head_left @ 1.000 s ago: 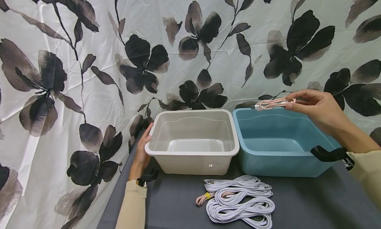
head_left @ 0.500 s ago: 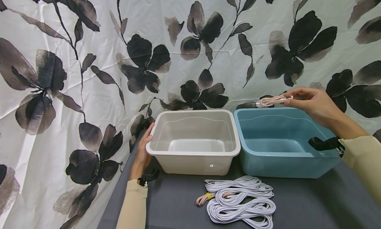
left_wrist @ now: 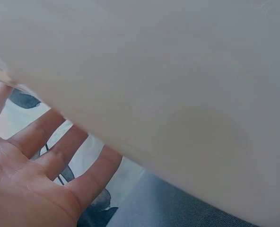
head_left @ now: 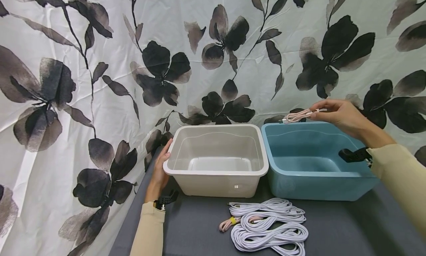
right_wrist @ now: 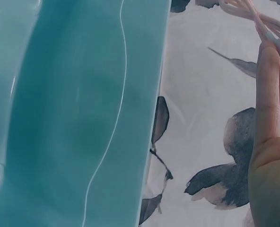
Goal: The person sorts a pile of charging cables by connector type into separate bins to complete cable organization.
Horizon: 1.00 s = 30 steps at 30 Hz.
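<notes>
My right hand pinches a small coiled pink USB cable between thumb and fingertips, over the back rim of the blue bin. In the right wrist view, part of the pink cable shows at the fingertips. The fingers of my left hand lie against the left side of the beige bin. Seen from the left wrist, that hand has its fingers spread and fairly straight, with the tips at the bin's wall. Inside, both bins show bare floors.
Before the bins, bundled white cables lie on the dark grey tabletop. A pink cable bundle with a yellow tie is partly under them. A floral curtain hangs close behind the bins and along the left.
My right hand has shifted slightly left, carrying the pink cable along the back rim of the blue bin. The left hand and both bins have stayed put.
</notes>
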Available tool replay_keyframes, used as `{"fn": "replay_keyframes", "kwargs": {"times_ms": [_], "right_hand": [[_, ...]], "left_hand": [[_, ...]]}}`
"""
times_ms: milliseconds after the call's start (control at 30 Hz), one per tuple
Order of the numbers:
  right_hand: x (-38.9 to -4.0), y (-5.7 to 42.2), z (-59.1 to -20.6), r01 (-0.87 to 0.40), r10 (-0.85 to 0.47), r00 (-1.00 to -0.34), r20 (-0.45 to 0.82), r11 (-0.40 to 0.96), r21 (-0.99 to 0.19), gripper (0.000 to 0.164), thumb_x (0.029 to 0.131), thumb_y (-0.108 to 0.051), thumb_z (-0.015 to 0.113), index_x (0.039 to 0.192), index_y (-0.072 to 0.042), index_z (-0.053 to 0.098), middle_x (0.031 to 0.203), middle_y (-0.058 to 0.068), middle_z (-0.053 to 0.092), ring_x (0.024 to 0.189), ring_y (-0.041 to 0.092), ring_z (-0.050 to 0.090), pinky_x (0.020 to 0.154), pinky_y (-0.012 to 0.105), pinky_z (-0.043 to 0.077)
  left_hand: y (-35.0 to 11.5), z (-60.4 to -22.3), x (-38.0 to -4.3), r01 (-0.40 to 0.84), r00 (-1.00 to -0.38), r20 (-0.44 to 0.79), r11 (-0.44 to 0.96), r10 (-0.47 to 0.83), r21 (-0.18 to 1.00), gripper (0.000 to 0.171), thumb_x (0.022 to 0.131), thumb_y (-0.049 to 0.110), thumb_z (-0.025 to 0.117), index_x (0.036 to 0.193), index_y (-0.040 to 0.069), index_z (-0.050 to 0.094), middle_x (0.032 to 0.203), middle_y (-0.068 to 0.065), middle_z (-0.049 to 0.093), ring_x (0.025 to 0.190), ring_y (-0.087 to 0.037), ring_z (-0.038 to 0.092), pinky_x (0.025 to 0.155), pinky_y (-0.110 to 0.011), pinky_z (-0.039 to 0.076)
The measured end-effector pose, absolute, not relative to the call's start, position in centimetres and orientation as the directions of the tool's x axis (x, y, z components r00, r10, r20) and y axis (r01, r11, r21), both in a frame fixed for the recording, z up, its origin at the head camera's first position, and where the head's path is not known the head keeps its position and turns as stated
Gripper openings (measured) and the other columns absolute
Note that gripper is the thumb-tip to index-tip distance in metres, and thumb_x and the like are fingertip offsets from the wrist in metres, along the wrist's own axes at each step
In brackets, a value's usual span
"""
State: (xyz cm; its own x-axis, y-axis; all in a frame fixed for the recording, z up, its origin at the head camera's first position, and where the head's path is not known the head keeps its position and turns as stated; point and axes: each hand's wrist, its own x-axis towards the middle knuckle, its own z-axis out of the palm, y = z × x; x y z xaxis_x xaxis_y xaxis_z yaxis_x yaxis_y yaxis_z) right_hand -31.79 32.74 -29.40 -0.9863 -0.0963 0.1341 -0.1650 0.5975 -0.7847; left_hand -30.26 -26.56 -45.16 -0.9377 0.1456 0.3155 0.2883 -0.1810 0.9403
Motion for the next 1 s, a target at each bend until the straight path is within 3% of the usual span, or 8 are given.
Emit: {"fn": "replay_keyframes", "kwargs": {"times_ms": [367,433,567,667,1000], "right_hand": [[-33.8,33.3,-30.7,-0.179,-0.157,-0.982,0.105,0.592,-0.786,0.050,0.096,-0.036,0.071,0.136,-0.007,0.061,0.114,-0.019,0.061,0.103,0.003,0.060,0.083,0.018,0.049],[-34.2,33.3,-30.9,-0.176,-0.161,-0.982,0.098,0.603,-0.778,0.051,0.096,-0.037,0.070,0.136,-0.007,0.061,0.113,-0.017,0.061,0.103,0.005,0.059,0.087,0.022,0.050],[-34.7,33.1,-31.5,-0.174,-0.177,-0.981,0.082,0.604,-0.777,0.053,0.095,-0.039,0.071,0.135,-0.005,0.062,0.113,-0.013,0.059,0.106,0.010,0.055,0.102,0.050,0.048],[-34.8,33.0,-31.9,-0.176,-0.195,-0.978,0.071,0.601,-0.780,0.054,0.095,-0.040,0.071,0.135,-0.005,0.062,0.116,-0.009,0.059,0.108,0.012,0.054,0.106,0.062,0.041],[-35.4,32.8,-33.1,-0.200,-0.218,-0.973,0.070,0.663,-0.721,0.049,0.095,-0.040,0.071,0.131,-0.008,0.066,0.124,-0.001,0.059,0.110,0.014,0.054,0.098,0.050,0.047]], "left_hand": [[-26.5,-45.1,-30.1,0.296,-0.937,0.318,-0.161,0.141,0.942,0.062,0.104,0.024,0.034,0.165,0.018,0.023,0.172,-0.001,0.020,0.154,-0.022,0.023,0.110,-0.022,0.036],[-26.4,-45.1,-30.2,0.298,-0.937,0.320,-0.162,0.138,0.941,0.062,0.104,0.023,0.034,0.165,0.018,0.023,0.172,-0.001,0.020,0.155,-0.023,0.022,0.110,-0.021,0.036],[-26.4,-45.1,-30.1,0.293,-0.940,0.315,-0.162,0.132,0.942,0.061,0.104,0.023,0.034,0.164,0.019,0.025,0.171,-0.001,0.022,0.155,-0.024,0.023,0.109,-0.022,0.037],[-26.4,-45.1,-30.1,0.291,-0.942,0.312,-0.158,0.128,0.944,0.062,0.104,0.023,0.034,0.164,0.019,0.025,0.171,-0.001,0.022,0.154,-0.024,0.023,0.109,-0.023,0.037],[-26.3,-45.2,-30.3,0.290,-0.944,0.307,-0.143,0.123,0.946,0.063,0.103,0.025,0.036,0.164,0.018,0.024,0.171,0.000,0.024,0.155,-0.024,0.024,0.108,-0.021,0.037]]}}
